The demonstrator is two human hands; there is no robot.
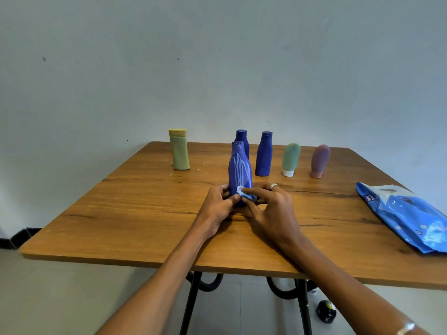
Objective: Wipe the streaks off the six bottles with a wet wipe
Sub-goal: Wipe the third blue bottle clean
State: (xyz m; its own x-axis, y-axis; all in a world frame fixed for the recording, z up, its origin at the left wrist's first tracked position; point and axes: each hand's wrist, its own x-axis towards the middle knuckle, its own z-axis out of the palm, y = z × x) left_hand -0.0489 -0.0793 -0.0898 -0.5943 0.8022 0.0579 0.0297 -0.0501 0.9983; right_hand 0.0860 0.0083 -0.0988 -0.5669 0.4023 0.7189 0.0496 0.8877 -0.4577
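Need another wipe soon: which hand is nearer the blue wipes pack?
Right. The right hand pinches the wipe mid-table, on the side of the wipes pack; the left hand is beyond it.

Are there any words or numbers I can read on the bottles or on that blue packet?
Blue wipe packet: white print near its top end, too blurred to read.
Streaked blue bottle: no words, only white streaks.
The five other bottles, such as the yellow-green bottle: no label or print shows.
Nothing in this picture can be read for certain.
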